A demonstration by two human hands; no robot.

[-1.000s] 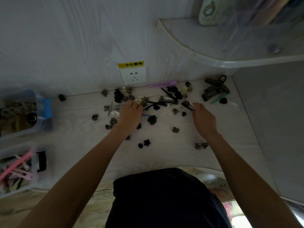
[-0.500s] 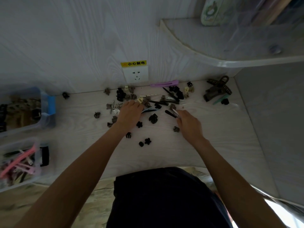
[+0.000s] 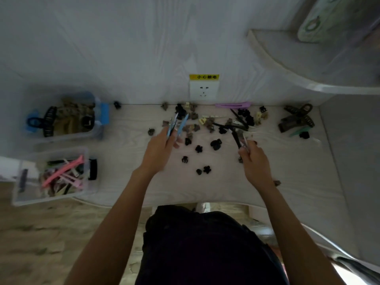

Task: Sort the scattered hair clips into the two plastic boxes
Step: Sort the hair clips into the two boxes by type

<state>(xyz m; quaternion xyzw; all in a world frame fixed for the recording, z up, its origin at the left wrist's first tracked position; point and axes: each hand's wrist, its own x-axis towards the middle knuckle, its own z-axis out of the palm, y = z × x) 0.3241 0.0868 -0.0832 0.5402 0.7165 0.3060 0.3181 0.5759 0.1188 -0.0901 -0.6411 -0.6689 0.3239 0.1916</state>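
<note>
My left fingers [image 3: 174, 140] are curled round a few long clips, the blue clips [image 3: 178, 126] sticking up out of the left hand [image 3: 159, 153]. Well to the left of them sit the two boxes: the far box [image 3: 96, 132] already holds claw clips, the near box [image 3: 86, 188] holds pink and other flat clips. Between my hands and beyond them, small claw clips [image 3: 216, 144] lie scattered on the counter [image 3: 287, 171], so I judge the sorting well short of done. My right fingers [image 3: 244, 155] pinch a black long clip [image 3: 236, 137] and a pale one. Further right lie big claw clips [image 3: 296, 120], unsorted.
</note>
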